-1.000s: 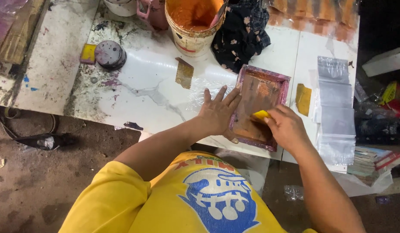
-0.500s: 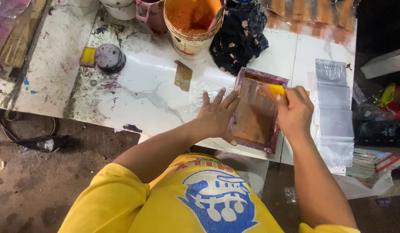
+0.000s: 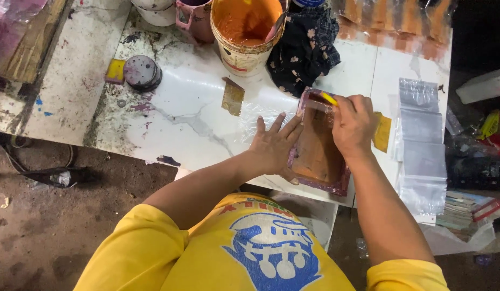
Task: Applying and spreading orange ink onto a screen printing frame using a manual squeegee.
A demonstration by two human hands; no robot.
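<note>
Paint-stained frame (image 3: 318,152) lies flat on our white table (image 3: 191,116), near the front edge, with orange smeared inside it. Our right hand (image 3: 353,123) grips a small yellow scraper (image 3: 329,98) tight in curled fingers, and it has slid from the middle of the frame up to the far end. Our left hand (image 3: 273,146) stays flat with fingers spread on the frame's left side, below the orange paint bucket (image 3: 245,33) and dark cloth (image 3: 305,47).
</note>
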